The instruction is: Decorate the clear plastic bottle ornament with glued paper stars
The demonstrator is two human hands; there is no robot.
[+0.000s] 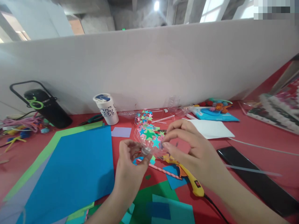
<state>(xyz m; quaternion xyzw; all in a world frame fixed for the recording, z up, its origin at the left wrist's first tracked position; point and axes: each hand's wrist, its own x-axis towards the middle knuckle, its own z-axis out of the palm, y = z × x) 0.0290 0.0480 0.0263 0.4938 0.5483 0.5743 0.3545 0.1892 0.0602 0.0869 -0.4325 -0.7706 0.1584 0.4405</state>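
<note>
My left hand [129, 168] is closed on the neck end of a clear plastic bottle [148, 137] covered with coloured star stickers, held above the red table [245, 141]. My right hand [187, 146] pinches its fingertips against the bottle's side, near a blue-green star; what sits between the fingertips is too small to see. Under the hands lie a yellow glue gun [190, 179], a striped straw [163, 170] and blue paper scraps.
A big blue sheet [70, 168] over green paper fills the left. A white cup [106, 109], a black flask [46, 107], pipe cleaners [18, 126], scissors, white paper [211, 128], a black phone [257, 180] and craft packs stand around; a white partition closes the back.
</note>
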